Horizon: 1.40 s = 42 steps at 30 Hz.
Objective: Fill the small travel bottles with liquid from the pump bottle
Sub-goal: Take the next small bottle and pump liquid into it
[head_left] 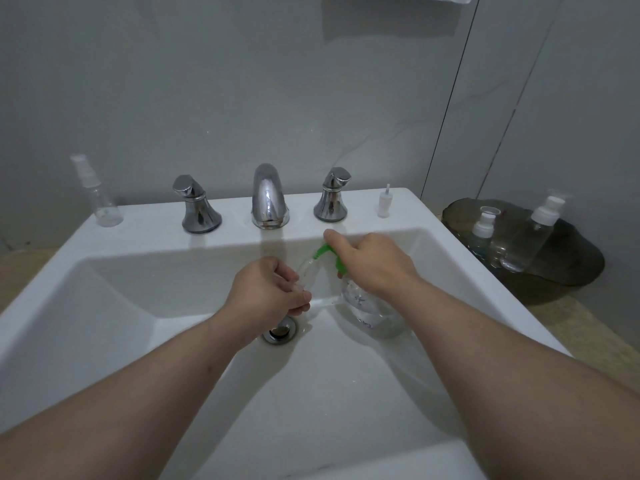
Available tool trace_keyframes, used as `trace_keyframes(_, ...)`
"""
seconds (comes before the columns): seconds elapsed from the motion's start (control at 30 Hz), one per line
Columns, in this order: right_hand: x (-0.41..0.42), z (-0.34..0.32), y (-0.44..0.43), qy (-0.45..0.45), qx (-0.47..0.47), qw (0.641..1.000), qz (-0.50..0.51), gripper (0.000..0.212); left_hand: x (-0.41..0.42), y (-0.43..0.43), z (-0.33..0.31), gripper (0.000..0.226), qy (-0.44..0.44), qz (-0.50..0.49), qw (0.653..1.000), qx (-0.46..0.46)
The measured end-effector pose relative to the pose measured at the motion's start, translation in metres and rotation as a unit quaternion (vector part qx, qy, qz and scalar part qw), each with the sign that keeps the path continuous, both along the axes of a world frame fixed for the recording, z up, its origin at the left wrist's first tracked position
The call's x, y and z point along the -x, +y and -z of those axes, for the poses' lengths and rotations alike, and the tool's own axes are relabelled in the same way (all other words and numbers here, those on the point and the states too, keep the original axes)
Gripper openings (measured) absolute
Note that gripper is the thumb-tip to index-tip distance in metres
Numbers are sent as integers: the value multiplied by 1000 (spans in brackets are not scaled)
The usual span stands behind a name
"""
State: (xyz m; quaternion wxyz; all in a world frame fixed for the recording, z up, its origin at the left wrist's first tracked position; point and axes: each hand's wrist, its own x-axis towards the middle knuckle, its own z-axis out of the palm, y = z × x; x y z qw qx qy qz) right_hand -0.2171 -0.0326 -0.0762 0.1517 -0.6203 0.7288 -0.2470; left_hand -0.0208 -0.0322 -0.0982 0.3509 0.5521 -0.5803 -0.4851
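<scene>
1. Green plastic forms the pump head (322, 251) of the clear pump bottle (367, 308), which stands in the basin of the white sink (145, 233), directly under the right hand (375, 261)
2. That right hand holds the bottle at its neck with curled fingers, the forefinger stretched out along the top of the pump head
3. Just left of that grip, the left hand (266, 289) has fingers and thumb closed round a small clear travel bottle (306, 271); it is tilted, its upper end meeting the tip of the green spout
4. How much liquid sits in it cannot be told
5. Right below the left hand's grip lies the chrome drain (280, 330)
6. Beyond both grips, on the back ledge, stands the chrome faucet (266, 199); well left of the grips a capped spray bottle (98, 197) stands there too, and just beyond the right hand a white pump insert (383, 202)
7. Well right of the right hand's grip, a dark tray (571, 282) holds two clear white-topped bottles (531, 237)
</scene>
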Motion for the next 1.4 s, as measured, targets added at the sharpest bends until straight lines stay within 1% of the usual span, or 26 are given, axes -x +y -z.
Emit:
trace_keyframes(0.17, 1, -5, 1, 42, 1, 999, -7, 84, 1, 1, -1, 28, 0, 1, 1000, 2)
trace_keyframes(0.53, 1, 0, 0, 27, -16, 999, -15, 95, -1, 1, -1, 29, -25, 17, 1000, -1)
trace_keyframes(0.6, 1, 0, -1, 21, -23, 999, -18, 93, -1, 0, -1, 28, -24, 13, 1000, 0)
trace_keyframes(0.77, 3, 1, -6, -29, -53, 997, -48, 85, -2, 0, 1, 28, -26, 11, 1000, -1)
trace_keyframes(0.9, 2, 3, -8, -56, -55, 995, -67, 79, -2, -1, 1, 27, -32, 11, 999, -4)
trace_keyframes(1.0, 1, 2, -8, -49, -53, 995, -74, 77, -2, -1, 2, 27, -32, 11, 999, -5)
trace_keyframes(1.17, 1, 4, -8, -41, -49, 996, -68, 84, -1, -1, 3, 28, -36, 15, 999, -4)
trace_keyframes(1.4, 1, 2, -6, -40, -38, 997, -54, 80, -2, -2, 2, 25, -32, 9, 999, 4)
